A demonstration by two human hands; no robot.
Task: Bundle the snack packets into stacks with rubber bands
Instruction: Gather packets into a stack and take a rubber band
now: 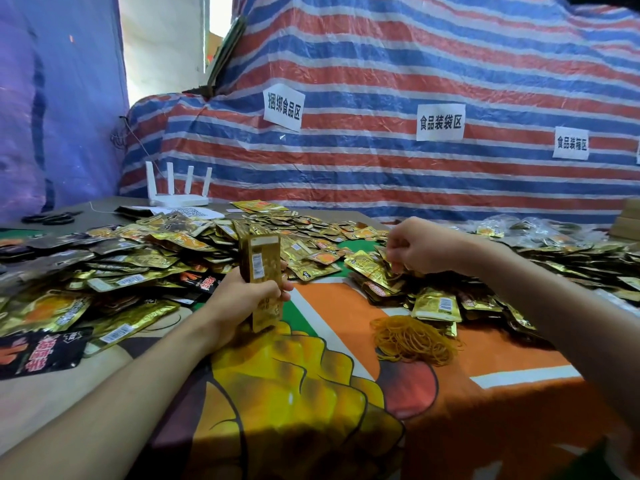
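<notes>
**Gold packets, one stack growing**

Striped red-and-blue tarpaulin (381, 81) hung behind the printed orange surface (485, 358), which was strewn with loose gold foil snack packets (372, 268). The left hand (247, 292) clasped an upright stack of gold packets (261, 258), probably keeping its edges aligned. The right hand (420, 249) curled into the heap; whether it pinched one was unclear. Tangled yellow rubber bands (414, 339) lay within reach.

Left grip (242, 296) holds packet stack (261, 258), rubber bands (414, 339)
</notes>
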